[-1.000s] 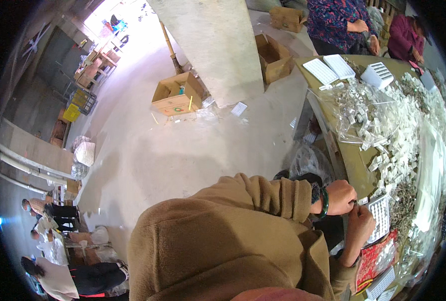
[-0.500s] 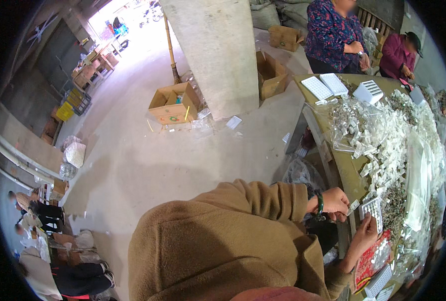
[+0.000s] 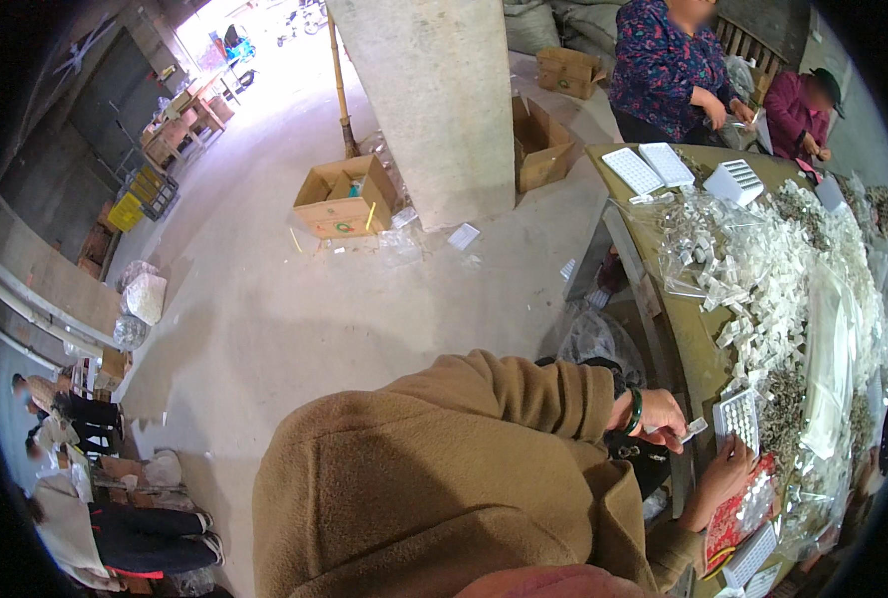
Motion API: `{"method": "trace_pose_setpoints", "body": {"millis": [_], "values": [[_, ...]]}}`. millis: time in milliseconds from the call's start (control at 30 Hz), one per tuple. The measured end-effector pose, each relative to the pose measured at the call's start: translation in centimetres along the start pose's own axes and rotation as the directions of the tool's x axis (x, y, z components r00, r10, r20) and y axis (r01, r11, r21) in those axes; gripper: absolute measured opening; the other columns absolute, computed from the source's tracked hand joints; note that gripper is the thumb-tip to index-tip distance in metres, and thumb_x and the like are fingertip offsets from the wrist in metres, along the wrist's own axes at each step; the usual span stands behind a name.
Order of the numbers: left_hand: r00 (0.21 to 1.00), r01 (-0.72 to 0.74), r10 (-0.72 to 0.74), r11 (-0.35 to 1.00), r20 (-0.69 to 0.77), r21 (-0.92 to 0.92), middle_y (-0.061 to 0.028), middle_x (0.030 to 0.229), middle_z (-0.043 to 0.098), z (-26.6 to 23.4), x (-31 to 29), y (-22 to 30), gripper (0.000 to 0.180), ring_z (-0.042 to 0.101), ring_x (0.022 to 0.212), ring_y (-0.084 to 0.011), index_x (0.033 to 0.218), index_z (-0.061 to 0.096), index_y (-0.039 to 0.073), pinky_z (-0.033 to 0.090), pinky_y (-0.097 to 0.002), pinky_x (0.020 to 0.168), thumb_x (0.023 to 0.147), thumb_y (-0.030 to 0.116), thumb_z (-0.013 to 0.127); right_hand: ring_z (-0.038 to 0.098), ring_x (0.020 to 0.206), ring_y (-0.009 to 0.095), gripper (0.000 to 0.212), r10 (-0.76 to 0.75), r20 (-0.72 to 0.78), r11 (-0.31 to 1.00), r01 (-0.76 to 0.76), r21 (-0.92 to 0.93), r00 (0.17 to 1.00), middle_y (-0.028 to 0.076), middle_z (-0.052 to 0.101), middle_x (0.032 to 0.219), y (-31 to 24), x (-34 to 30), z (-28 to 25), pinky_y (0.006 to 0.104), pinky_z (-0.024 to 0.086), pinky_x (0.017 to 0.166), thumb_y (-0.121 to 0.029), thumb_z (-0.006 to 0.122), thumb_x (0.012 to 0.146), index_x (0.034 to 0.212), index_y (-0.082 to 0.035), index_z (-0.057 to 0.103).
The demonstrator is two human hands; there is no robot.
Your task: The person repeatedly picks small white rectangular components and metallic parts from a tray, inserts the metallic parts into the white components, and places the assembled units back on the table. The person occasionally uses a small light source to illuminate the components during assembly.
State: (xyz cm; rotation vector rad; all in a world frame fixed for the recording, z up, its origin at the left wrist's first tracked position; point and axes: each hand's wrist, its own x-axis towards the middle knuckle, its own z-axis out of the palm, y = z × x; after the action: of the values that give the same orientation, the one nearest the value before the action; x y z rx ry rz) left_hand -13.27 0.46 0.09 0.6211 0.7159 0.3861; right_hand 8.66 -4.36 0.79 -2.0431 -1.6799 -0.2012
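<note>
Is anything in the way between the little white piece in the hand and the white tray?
Nothing visible is. The left hand pinches the small white piece right beside the white tray, which the right hand holds.

Brown fleece sleeves, green bangle (image 3: 634, 411)

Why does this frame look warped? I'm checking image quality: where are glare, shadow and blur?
Head view: fisheye bends the concrete pillar and the table edge toward a black rim; daylight washes out the doorway at upper left; the floor below the pillar lies in shadow; the left hand, right hand and small white tray look soft.
</note>
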Motion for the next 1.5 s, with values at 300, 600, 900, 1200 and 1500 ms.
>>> {"method": "trace_pose_setpoints", "body": {"millis": [300,600,900,1200,1500], "values": [[1.000,-0.017,0.017,1.000,-0.019,-0.014,-0.0138,0.089,0.071,-0.1,0.2,-0.3,0.014,0.072,0.077,-0.0157,0.097,0.066,-0.001,0.050,-0.0200,0.049,0.084,0.006,0.065,0.059,0.087,0.037,0.016,-0.012,-0.003,1.000,0.012,-0.004,1.000,0.019,0.063,0.092,1.0,0.6,0.1,0.0461,0.045,0.073,-0.015,0.059,0.089,0.093,0.000,0.062],[1.000,-0.004,0.004,1.000,-0.005,0.007,-0.0136,0.094,0.072,-0.3,-0.1,-0.5,0.015,0.071,0.080,-0.0139,0.099,0.064,0.001,0.049,-0.0180,0.049,0.086,0.008,0.064,0.062,0.086,0.036,0.020,0.089,-0.017,0.996,-0.089,0.019,0.996,0.020,0.064,0.092,4.4,0.6,-0.4,0.0442,0.047,0.074,-0.018,0.058,0.090,0.098,-0.001,0.066],[1.000,-0.017,0.017,1.000,0.003,0.018,-0.0134,0.094,0.072,-0.3,0.2,-1.0,0.015,0.071,0.077,-0.0121,0.098,0.065,0.001,0.049,-0.0181,0.049,0.086,0.008,0.064,0.062,0.084,0.036,0.023,0.060,-0.052,0.998,-0.061,-0.011,0.997,0.021,0.065,0.091,6.7,0.3,0.7,0.0432,0.048,0.074,-0.019,0.061,0.089,0.099,0.000,0.069],[1.000,-0.026,0.026,1.000,-0.018,-0.010,-0.0148,0.091,0.072,-0.1,0.5,-1.5,0.015,0.070,0.074,-0.0135,0.096,0.067,-0.002,0.051,-0.0186,0.049,0.085,0.007,0.063,0.063,0.082,0.037,0.019,0.059,0.014,0.997,-0.059,0.042,0.998,0.019,0.067,0.088,6.7,0.4,0.1,0.0439,0.048,0.073,-0.016,0.062,0.085,0.095,-0.001,0.070],[0.999,-0.035,0.035,0.999,-0.036,-0.007,-0.0142,0.091,0.072,-0.1,0.8,-1.8,0.016,0.070,0.074,-0.0130,0.097,0.066,-0.002,0.051,-0.0192,0.049,0.085,0.007,0.064,0.060,0.077,0.040,0.012,-0.026,0.116,1.000,0.024,0.016,0.993,0.020,0.063,0.081,6.2,1.1,-0.7,0.0471,0.045,0.070,-0.008,0.063,0.080,0.086,0.001,0.058]]}}
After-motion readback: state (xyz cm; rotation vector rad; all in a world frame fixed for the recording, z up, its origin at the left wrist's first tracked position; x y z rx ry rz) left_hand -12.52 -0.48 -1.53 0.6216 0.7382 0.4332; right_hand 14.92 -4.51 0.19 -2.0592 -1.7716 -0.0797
